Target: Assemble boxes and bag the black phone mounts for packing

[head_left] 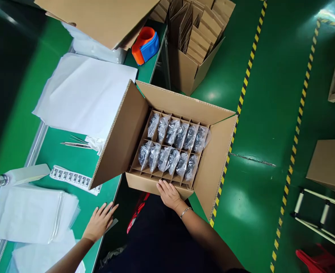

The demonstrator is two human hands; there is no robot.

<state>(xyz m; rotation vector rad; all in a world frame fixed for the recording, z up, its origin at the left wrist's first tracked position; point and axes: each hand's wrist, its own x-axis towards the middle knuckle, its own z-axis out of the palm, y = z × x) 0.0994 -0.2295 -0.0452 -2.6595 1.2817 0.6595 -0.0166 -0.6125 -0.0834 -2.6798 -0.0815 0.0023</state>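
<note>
A cardboard carton [221, 161] stands with its flaps raised, its top facing me. Brown cardboard dividers [167, 143] split the inside into two rows of cells. Several dark parts in clear plastic bags [172, 132] fill the cells; their exact kind is hidden by the wrapping. On the carton's near side, my right hand [169, 194] lies with fingers stretched over the cardboard, a bracelet at its wrist. My left hand [101, 220] rests open at the green table's edge, fingers spread, left of the carton and apart from it. It holds nothing.
On the green table [68, 151] are white sheets [85, 91], tweezers [75, 145], a label strip [71, 177], stacked plastic bags [28, 214] and an orange-blue tape dispenser [145, 45]. Beyond stands a box of folded dividers [197, 49]. Yellow-black tape [249, 60] lines the floor.
</note>
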